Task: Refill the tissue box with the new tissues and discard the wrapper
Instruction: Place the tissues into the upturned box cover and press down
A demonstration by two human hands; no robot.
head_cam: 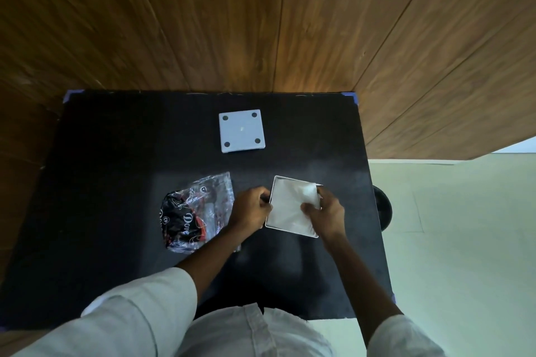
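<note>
from the head view, a square white tissue box [293,233] sits open on the matte black surface [116,153], filled with a soft white stack of tissues [287,209]. the left hand [251,207] curls against the box's left wall, fingers pressed together on its rim. the right hand [326,211] reaches over the right edge, fingers pinching a raised fold of tissue. a crinkled clear plastic wrapper with black and red print [194,211] lies just left. a flat square white lid with four dark round pads [241,130] rests well apart, farther back.
</note>
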